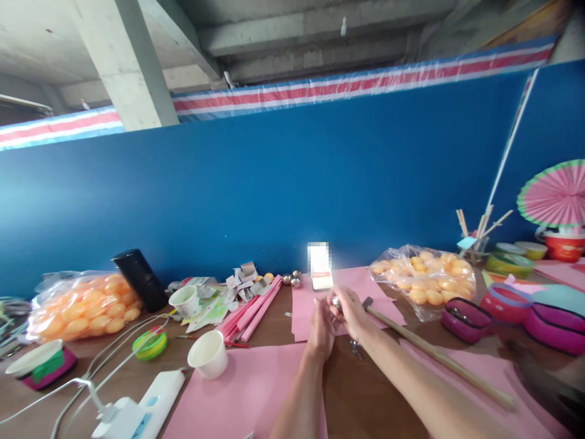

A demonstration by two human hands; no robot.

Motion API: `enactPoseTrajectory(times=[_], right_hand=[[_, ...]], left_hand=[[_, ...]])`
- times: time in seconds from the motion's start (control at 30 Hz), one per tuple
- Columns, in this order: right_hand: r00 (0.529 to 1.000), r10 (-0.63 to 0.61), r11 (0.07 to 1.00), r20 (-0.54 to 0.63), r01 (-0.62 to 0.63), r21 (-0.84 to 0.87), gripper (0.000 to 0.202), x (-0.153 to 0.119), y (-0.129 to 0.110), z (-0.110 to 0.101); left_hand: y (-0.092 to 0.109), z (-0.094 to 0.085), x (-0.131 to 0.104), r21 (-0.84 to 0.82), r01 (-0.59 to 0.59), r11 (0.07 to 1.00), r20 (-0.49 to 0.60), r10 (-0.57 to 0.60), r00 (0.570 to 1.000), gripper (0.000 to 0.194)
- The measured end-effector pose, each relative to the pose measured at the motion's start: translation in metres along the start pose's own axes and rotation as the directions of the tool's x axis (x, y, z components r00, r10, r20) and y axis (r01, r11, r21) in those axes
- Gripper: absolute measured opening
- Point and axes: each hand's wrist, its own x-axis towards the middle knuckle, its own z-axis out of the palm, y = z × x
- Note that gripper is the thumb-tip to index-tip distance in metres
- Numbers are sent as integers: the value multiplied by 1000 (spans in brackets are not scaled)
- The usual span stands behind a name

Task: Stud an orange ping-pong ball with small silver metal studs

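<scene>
My left hand (322, 329) and my right hand (351, 312) meet over the pink paper (301, 305) in the middle of the table. Their fingers are closed round a small shiny metal ball (337, 302), mostly covered by the fingertips. More such metal balls (293, 280) sit together by the blue wall. Beside my right hand lies a hammer (439, 356), its wooden handle passing along my right forearm. Small metal pieces (356, 350) lie on the brown tabletop below my hands. A phone-like thing (322, 279) with a blurred bright screen stands just beyond my fingers.
A bag of orange balls (425, 277) stands at right, another bag (86, 305) at left. Pink strips (251, 314), a white paper cup (208, 353), a power strip (158, 396) with cables and a black cylinder (141, 280) occupy the left. Magenta containers (466, 320) are at right.
</scene>
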Motion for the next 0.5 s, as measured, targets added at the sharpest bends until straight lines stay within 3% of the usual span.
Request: enactPoseTrajectory(times=[0.13, 0.33, 0.5], right_hand=[[1000, -11, 999, 4, 11, 44, 28, 3, 6, -4], [995, -103, 992, -3, 103, 67, 32, 9, 17, -7], [984, -173, 970, 41, 178, -164, 37, 8, 10, -7]], left_hand=[[-3, 3, -1, 59, -36, 998, -17, 37, 999, 42], [-5, 0, 2, 80, -70, 994, -125, 79, 989, 45], [2, 2, 1, 77, -95, 993, -97, 102, 990, 43]])
